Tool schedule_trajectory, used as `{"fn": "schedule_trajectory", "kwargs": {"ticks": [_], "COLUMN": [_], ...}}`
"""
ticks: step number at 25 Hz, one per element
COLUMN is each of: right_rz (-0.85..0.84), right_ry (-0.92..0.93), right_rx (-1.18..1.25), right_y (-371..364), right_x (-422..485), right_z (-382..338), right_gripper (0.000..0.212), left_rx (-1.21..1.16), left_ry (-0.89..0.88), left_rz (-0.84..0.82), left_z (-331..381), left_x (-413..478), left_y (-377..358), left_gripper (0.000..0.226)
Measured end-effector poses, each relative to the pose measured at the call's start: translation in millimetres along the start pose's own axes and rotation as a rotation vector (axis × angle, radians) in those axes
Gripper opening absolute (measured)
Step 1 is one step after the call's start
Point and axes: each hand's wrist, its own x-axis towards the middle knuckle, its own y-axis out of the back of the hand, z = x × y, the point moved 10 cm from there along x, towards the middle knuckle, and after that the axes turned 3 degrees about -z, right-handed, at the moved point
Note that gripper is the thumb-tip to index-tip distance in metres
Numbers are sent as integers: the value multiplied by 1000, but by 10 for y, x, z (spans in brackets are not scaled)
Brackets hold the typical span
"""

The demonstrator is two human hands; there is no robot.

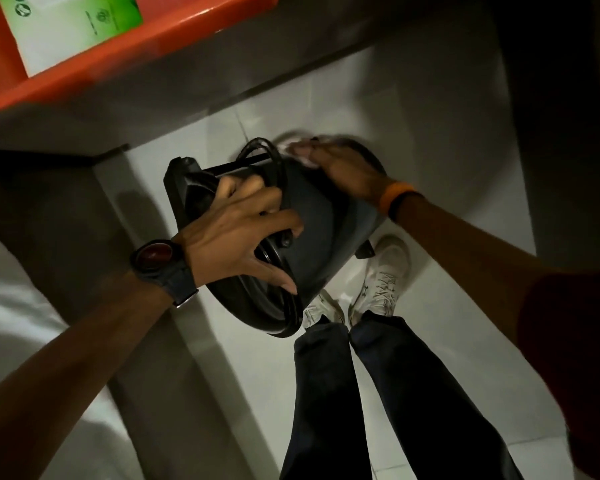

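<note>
A dark round appliance (321, 223) with a black cord (274, 161) wound on it is held in the air above the floor, tilted on its side. My left hand (236, 233) grips its near edge, fingers curled over the cord and rim. My right hand (340, 164) lies over its far side with a pale cloth (291, 142) under the fingers; this hand is blurred. A black watch sits on my left wrist, an orange band on my right.
An orange tray (174, 32) holding a white and green box (73, 26) stands on a grey counter at the upper left. White floor tiles (430, 133) lie below, with my own legs and white shoes (381, 282) under the appliance. A dark wall rises at right.
</note>
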Motion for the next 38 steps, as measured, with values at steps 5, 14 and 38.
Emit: {"fn": "schedule_trajectory", "kwargs": {"ticks": [5, 14, 38], "right_rz": [16, 256, 291], "right_ry": [466, 49, -144], "right_rx": [79, 234, 494], "right_y": [-781, 27, 321], "right_x": [-1253, -535, -317], "right_z": [-428, 92, 690], "right_gripper": [51, 47, 57], "left_rx": [-344, -657, 68], "left_ry": [251, 409, -9], "left_rz": [179, 223, 615], "left_z": [-432, -640, 317], "left_x": [-97, -90, 427], "left_y": [224, 188, 411], "left_gripper": [61, 61, 29]}}
